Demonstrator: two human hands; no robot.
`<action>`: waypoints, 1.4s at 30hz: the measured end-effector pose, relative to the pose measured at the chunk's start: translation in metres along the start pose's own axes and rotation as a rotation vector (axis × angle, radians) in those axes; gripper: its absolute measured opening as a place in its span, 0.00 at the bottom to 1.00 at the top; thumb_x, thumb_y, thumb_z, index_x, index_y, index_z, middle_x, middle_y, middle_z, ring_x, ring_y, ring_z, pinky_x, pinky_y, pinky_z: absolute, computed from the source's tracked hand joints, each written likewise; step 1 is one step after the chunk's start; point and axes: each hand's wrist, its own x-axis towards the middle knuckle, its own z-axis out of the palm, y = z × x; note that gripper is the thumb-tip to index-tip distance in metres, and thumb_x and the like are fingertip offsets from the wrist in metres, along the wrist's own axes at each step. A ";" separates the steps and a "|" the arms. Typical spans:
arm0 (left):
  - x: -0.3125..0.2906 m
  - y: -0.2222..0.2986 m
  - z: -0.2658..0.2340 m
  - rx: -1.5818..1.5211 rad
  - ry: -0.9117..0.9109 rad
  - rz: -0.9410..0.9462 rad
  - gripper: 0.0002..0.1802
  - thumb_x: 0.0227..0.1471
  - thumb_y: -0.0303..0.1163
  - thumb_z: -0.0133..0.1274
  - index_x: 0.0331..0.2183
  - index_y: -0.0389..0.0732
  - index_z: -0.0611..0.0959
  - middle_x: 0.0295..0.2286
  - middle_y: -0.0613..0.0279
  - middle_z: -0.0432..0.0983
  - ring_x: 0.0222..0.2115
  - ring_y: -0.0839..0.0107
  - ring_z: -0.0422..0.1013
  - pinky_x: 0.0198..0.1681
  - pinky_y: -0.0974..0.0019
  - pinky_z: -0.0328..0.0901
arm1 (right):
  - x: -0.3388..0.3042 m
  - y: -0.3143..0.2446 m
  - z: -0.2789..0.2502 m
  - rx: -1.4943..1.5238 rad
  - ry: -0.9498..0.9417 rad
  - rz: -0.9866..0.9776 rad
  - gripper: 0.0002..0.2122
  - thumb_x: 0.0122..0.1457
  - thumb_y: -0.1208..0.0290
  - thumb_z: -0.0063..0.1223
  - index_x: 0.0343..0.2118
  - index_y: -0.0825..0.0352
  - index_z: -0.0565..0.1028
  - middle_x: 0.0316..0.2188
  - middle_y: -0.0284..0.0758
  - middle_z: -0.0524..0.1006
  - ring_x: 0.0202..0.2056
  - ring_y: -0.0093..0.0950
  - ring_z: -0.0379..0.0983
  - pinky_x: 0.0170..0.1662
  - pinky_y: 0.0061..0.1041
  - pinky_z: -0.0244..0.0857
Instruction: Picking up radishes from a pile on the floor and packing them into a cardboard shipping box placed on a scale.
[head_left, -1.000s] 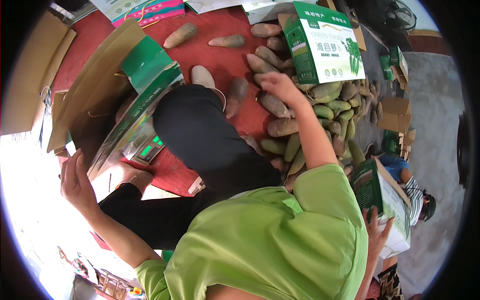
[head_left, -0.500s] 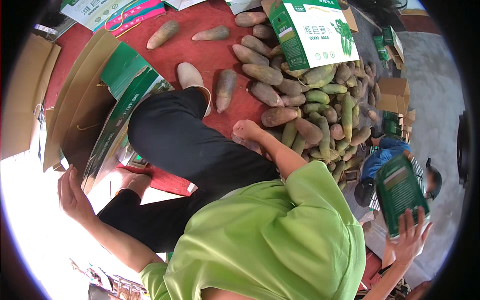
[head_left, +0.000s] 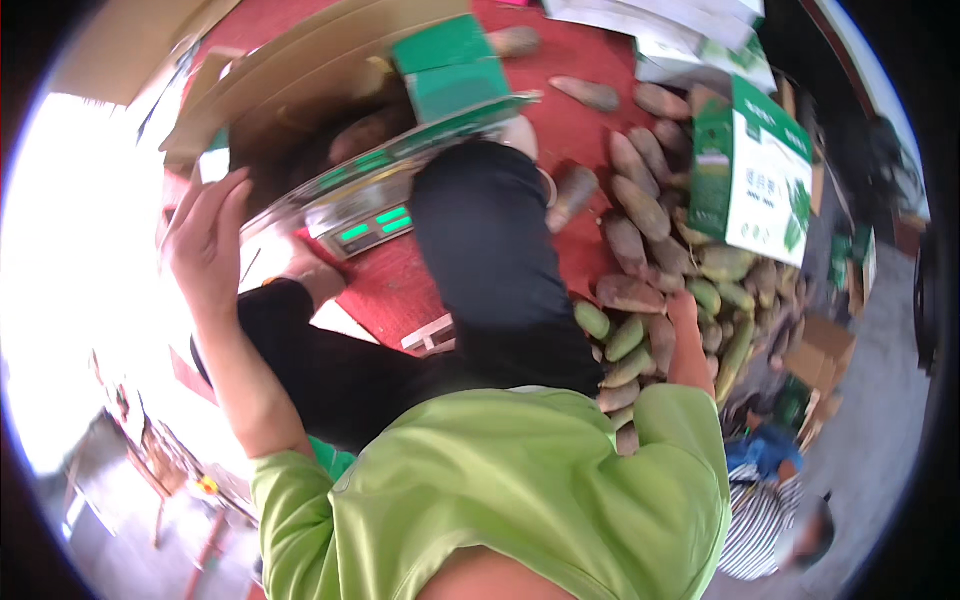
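Note:
My left hand (head_left: 205, 240) is raised beside the near left corner of an open cardboard box (head_left: 300, 95), its fingers stretched upward and nothing visible in them. Dark radishes (head_left: 365, 135) lie inside the box, partly in shadow. Under the box's near side, a scale (head_left: 375, 232) shows a lit green display. My right hand (head_left: 682, 303) reaches down into the pile of green and reddish-brown radishes, at the end of a reddish radish (head_left: 630, 293). Its fingers are blurred and mostly hidden, so whether they grip that radish is unclear.
A white and green carton (head_left: 760, 180) stands on the far side of the pile. Loose radishes (head_left: 585, 93) lie on the red mat (head_left: 400, 290). My bent knee (head_left: 490, 220) is between box and pile. Another person in striped clothing (head_left: 765, 520) is at the lower right.
The view has swung, bringing the box and scale nearer the middle and exposing the display. My right hand has moved from beside my knee into the pile. Another person's hand with a green carton has left view.

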 end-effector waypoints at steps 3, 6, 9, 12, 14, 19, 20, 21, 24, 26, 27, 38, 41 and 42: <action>0.002 0.003 0.000 -0.036 0.051 0.023 0.06 0.47 0.24 0.59 0.31 0.36 0.84 0.25 0.60 0.77 0.23 0.71 0.72 0.27 0.72 0.65 | 0.003 0.036 0.026 -0.002 -0.113 0.037 0.18 0.52 0.68 0.45 0.45 0.69 0.74 0.42 0.53 0.74 0.47 0.48 0.69 0.48 0.41 0.63; 0.003 0.008 -0.002 -0.077 0.039 0.014 0.05 0.46 0.24 0.59 0.31 0.37 0.84 0.25 0.60 0.77 0.24 0.70 0.74 0.28 0.71 0.67 | 0.011 0.035 0.037 0.118 -0.187 0.105 0.20 0.53 0.73 0.41 0.50 0.69 0.71 0.47 0.52 0.72 0.51 0.48 0.66 0.54 0.38 0.60; 0.001 0.005 -0.003 -0.051 0.048 0.011 0.06 0.47 0.25 0.59 0.31 0.37 0.84 0.26 0.61 0.77 0.25 0.71 0.73 0.29 0.71 0.67 | 0.017 0.029 0.029 0.127 -0.197 0.079 0.22 0.52 0.76 0.42 0.52 0.69 0.70 0.47 0.50 0.73 0.51 0.45 0.68 0.53 0.35 0.61; 0.001 0.007 -0.003 -0.030 0.053 0.016 0.06 0.47 0.27 0.59 0.31 0.37 0.84 0.26 0.61 0.78 0.25 0.71 0.74 0.29 0.71 0.67 | 0.024 0.028 0.027 0.143 -0.245 0.053 0.22 0.50 0.77 0.47 0.52 0.70 0.70 0.45 0.47 0.75 0.47 0.40 0.72 0.51 0.32 0.64; 0.003 0.009 -0.005 -0.013 0.072 0.028 0.06 0.45 0.28 0.60 0.29 0.38 0.83 0.25 0.60 0.77 0.24 0.67 0.74 0.28 0.69 0.68 | 0.027 0.023 0.030 0.258 -0.345 0.050 0.24 0.48 0.77 0.51 0.52 0.70 0.70 0.44 0.46 0.76 0.45 0.38 0.73 0.49 0.31 0.65; 0.002 0.006 -0.003 -0.043 0.047 0.031 0.07 0.45 0.28 0.60 0.29 0.36 0.83 0.25 0.59 0.77 0.24 0.65 0.74 0.29 0.67 0.67 | 0.026 0.003 0.044 0.577 -0.447 -0.020 0.31 0.37 0.76 0.66 0.51 0.68 0.71 0.40 0.39 0.78 0.39 0.30 0.75 0.43 0.28 0.67; -0.001 0.003 -0.005 -0.032 0.055 0.046 0.07 0.45 0.28 0.60 0.29 0.36 0.83 0.25 0.59 0.77 0.25 0.64 0.74 0.29 0.66 0.67 | 0.019 -0.019 0.041 0.641 -0.442 -0.034 0.32 0.36 0.74 0.68 0.50 0.68 0.71 0.40 0.39 0.78 0.39 0.31 0.75 0.44 0.30 0.67; -0.001 0.006 -0.007 -0.046 0.036 0.011 0.07 0.45 0.28 0.60 0.29 0.36 0.83 0.26 0.58 0.77 0.26 0.62 0.73 0.30 0.64 0.67 | 0.014 -0.027 0.038 0.648 -0.430 -0.040 0.32 0.36 0.74 0.68 0.50 0.68 0.71 0.40 0.39 0.78 0.39 0.31 0.75 0.44 0.30 0.67; -0.002 0.002 -0.009 -0.044 -0.015 0.043 0.08 0.44 0.29 0.60 0.29 0.36 0.83 0.26 0.58 0.76 0.26 0.60 0.73 0.31 0.63 0.67 | -0.004 -0.071 0.024 0.080 -0.262 -0.191 0.30 0.34 0.70 0.69 0.47 0.65 0.73 0.38 0.39 0.78 0.41 0.34 0.75 0.44 0.33 0.67; -0.002 0.001 -0.009 -0.055 -0.130 0.067 0.09 0.41 0.32 0.61 0.26 0.37 0.82 0.24 0.58 0.75 0.26 0.59 0.72 0.31 0.61 0.66 | -0.028 -0.095 0.004 -0.023 -0.265 -0.185 0.29 0.32 0.68 0.70 0.43 0.63 0.73 0.36 0.41 0.78 0.42 0.37 0.74 0.45 0.36 0.66; -0.002 0.001 -0.011 -0.074 -0.176 0.080 0.09 0.41 0.30 0.61 0.27 0.37 0.82 0.25 0.58 0.76 0.27 0.59 0.73 0.33 0.61 0.66 | -0.037 -0.097 -0.002 -0.023 -0.252 -0.183 0.29 0.32 0.68 0.70 0.43 0.63 0.73 0.36 0.41 0.78 0.42 0.37 0.74 0.45 0.36 0.66; -0.008 0.004 -0.028 -0.067 -0.262 0.114 0.13 0.40 0.33 0.61 0.31 0.39 0.81 0.25 0.62 0.74 0.28 0.61 0.72 0.34 0.59 0.67 | -0.082 -0.193 -0.188 0.753 0.226 -0.236 0.23 0.45 0.86 0.55 0.48 0.73 0.69 0.39 0.35 0.73 0.36 0.23 0.71 0.38 0.21 0.66; -0.005 0.006 -0.031 -0.073 -0.271 0.121 0.14 0.40 0.33 0.61 0.32 0.40 0.81 0.26 0.62 0.74 0.29 0.60 0.72 0.35 0.59 0.67 | -0.100 -0.243 -0.270 0.984 0.317 -0.363 0.24 0.47 0.88 0.52 0.50 0.72 0.68 0.44 0.34 0.72 0.44 0.24 0.69 0.49 0.23 0.63; -0.005 0.006 -0.031 -0.081 -0.270 0.115 0.14 0.40 0.33 0.61 0.32 0.40 0.81 0.26 0.62 0.74 0.29 0.60 0.72 0.35 0.60 0.67 | -0.108 -0.259 -0.293 0.978 0.384 -0.460 0.25 0.47 0.89 0.51 0.51 0.72 0.67 0.46 0.36 0.72 0.47 0.26 0.68 0.53 0.25 0.60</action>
